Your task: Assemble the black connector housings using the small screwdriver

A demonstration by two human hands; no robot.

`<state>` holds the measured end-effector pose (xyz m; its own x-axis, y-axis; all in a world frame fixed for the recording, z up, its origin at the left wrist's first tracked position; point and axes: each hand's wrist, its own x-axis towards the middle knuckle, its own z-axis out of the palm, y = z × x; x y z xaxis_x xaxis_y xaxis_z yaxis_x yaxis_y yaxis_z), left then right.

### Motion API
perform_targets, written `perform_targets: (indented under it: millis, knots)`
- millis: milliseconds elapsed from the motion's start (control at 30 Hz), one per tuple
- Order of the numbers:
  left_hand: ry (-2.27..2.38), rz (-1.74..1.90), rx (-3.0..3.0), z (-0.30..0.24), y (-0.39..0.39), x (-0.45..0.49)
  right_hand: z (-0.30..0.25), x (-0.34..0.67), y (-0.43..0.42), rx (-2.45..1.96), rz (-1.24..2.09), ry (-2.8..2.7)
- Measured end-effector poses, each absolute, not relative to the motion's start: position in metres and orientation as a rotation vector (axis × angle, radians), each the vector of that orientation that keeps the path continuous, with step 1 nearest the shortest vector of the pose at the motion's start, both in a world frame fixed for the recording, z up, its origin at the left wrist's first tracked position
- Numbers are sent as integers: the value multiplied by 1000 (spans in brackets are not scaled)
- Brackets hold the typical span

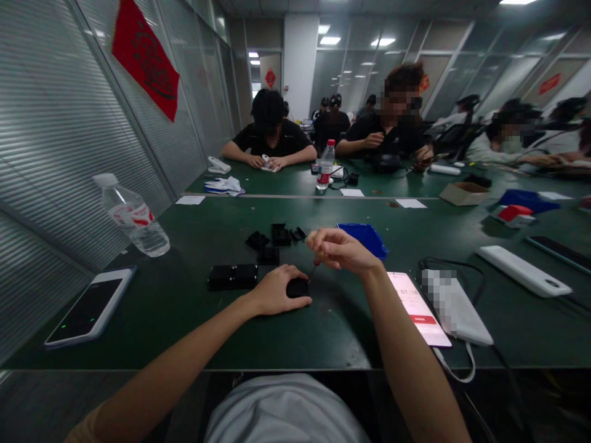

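My left hand [282, 291] is closed around a small black plastic case [298, 288], holding it down on the green table between thumb and fingers. Above and to the right, my right hand [340, 248] is pinched on a slim tool with a thin shaft [314, 268]. The shaft slants down towards the right edge of the case; whether its tip touches cannot be made out, and most of the handle is hidden by my fingers. Left of my left hand lie two joined glossy black cases [233, 276]. Beyond are several loose black plastic parts [281, 234].
A blue tray [364, 239] sits behind my right hand. On the right are a lit phone [418, 311], a white power bank [459, 307] with cables and a long white device [521, 271]. At left, a water bottle [138, 221] and another phone [90, 307]. People sit opposite.
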<state>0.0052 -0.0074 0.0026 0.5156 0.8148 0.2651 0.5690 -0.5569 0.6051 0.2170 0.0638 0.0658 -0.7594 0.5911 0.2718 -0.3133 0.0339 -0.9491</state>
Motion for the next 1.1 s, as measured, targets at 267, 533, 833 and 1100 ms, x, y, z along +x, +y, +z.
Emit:
perform_targets:
  millis: [267,533,833,1100]
  knots:
    - [1133,733,2314,3,-7,6,67,216,63,-252,1867,-1635]
    - [1136,729,2316,5,-8,6,73,215,59,-311,1931,-1637]
    - [1122,735,2331,5,-8,6,71,211,60,-357,1853,-1655]
    - [1131,734,2321,5,-8,6,69,215,63,-364,1772,-1684]
